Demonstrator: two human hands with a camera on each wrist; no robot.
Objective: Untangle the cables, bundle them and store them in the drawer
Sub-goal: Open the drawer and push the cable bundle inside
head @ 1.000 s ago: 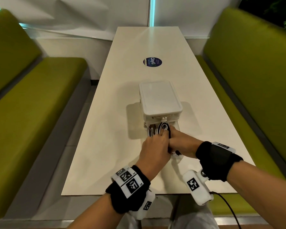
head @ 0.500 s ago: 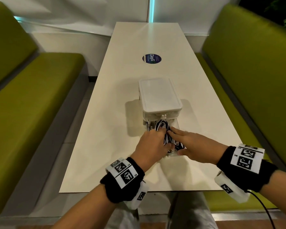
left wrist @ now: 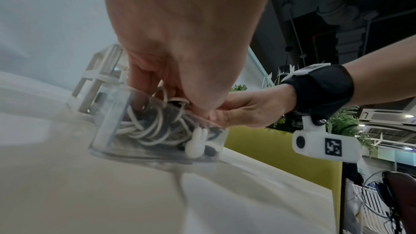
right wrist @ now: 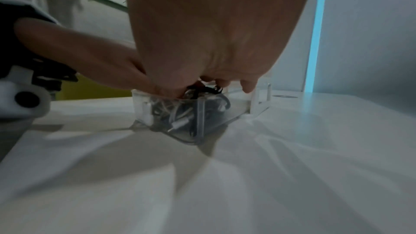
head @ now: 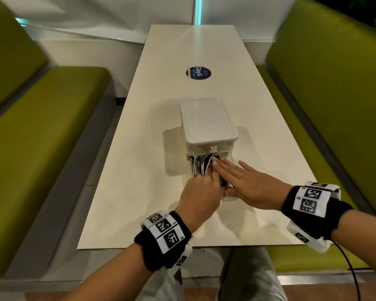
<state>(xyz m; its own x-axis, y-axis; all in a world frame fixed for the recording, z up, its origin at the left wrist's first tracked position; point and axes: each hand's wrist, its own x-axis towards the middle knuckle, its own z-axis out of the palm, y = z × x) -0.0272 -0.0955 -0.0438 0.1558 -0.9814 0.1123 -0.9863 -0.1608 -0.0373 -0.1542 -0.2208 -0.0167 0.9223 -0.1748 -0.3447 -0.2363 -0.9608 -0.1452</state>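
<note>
A white drawer unit [head: 207, 120] stands mid-table, its clear lower drawer [left wrist: 108, 131] pulled out toward me. Coiled white and black cables [head: 201, 168] fill that drawer, also seen through its wall as cables [left wrist: 144, 129] and cables [right wrist: 180, 113]. My left hand [head: 201, 192] reaches in from the near side, fingers curled down among the cables and gripping a white loop. My right hand [head: 245, 183] lies flat, fingers straight, pressing on top of the cables from the right. The hands hide the drawer's near half.
The long white table [head: 139, 192] carries a round blue sticker [head: 198, 73] beyond the unit. Green benches [head: 41, 127] run along both sides. A white rabbit-shaped knob [left wrist: 197, 141] sits on the drawer front. A black cord [head: 352, 270] trails from my right wrist.
My right hand has turned palm down and straightened from a curled grip to flat fingers over the cables. My left hand stays curled in the drawer.
</note>
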